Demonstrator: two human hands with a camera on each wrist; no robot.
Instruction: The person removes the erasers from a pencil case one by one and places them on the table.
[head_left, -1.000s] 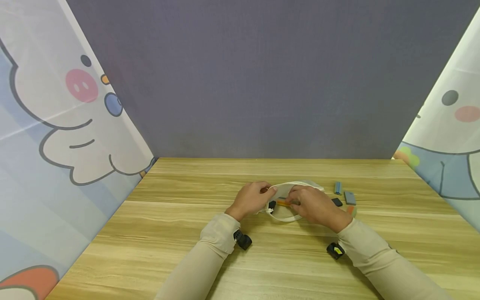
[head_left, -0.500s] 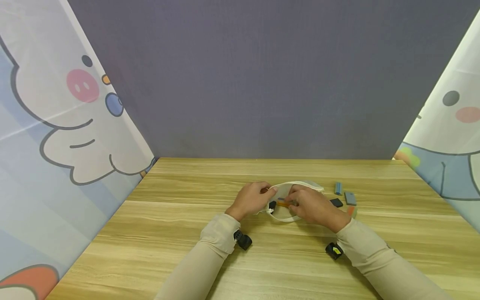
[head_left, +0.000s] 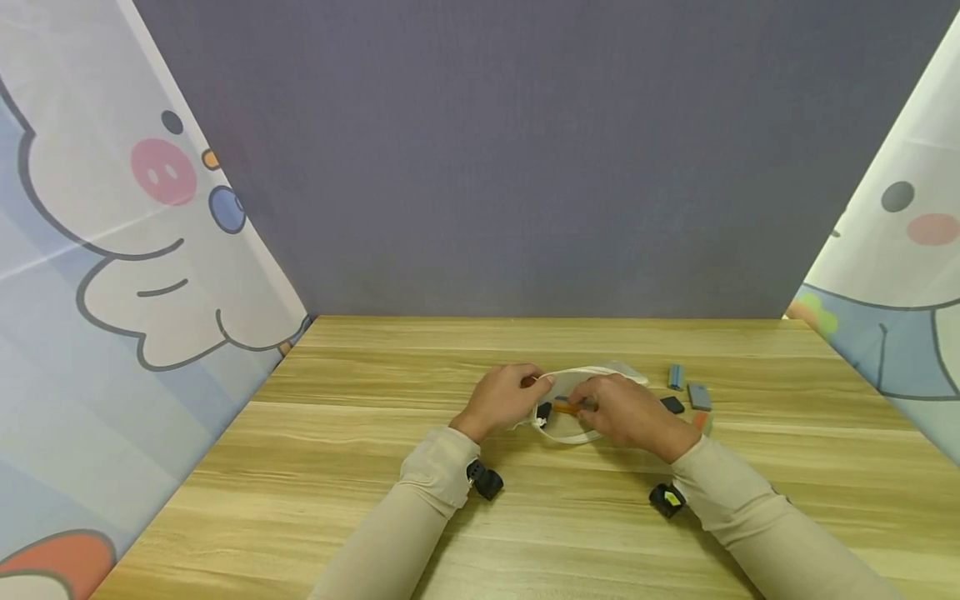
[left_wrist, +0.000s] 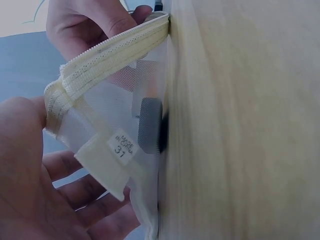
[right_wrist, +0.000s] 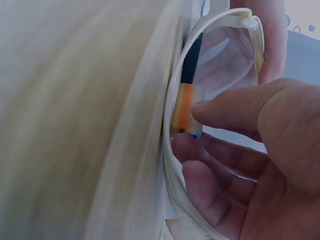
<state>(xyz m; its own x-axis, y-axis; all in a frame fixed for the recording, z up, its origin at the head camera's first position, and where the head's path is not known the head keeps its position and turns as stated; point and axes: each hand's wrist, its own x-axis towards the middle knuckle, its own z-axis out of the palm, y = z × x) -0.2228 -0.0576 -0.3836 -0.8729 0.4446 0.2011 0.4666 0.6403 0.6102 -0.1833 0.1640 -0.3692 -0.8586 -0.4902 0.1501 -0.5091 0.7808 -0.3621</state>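
A white mesh zipper pouch (head_left: 573,439) lies on the table with its mouth held wide. My left hand (head_left: 501,400) grips the left side of its rim, thumb on the zipper edge. My right hand (head_left: 626,412) reaches into the opening and pinches an orange-and-white eraser (right_wrist: 185,110) between thumb and fingers. Beside the eraser inside the pouch is a dark item (right_wrist: 191,62). Through the mesh in the left wrist view a dark grey block (left_wrist: 149,125) shows, near a "Made in China" tag (left_wrist: 122,146).
Right of the pouch lie a small blue piece (head_left: 677,377), a grey rectangular block (head_left: 700,397), a black piece (head_left: 672,405) and an orange-and-green piece (head_left: 702,422). A grey partition (head_left: 525,167) stands behind the wooden table (head_left: 337,467).
My right hand has shifted very slightly left inside the pouch. The left hand keeps its place on the rim, and the loose pieces lie where they were.
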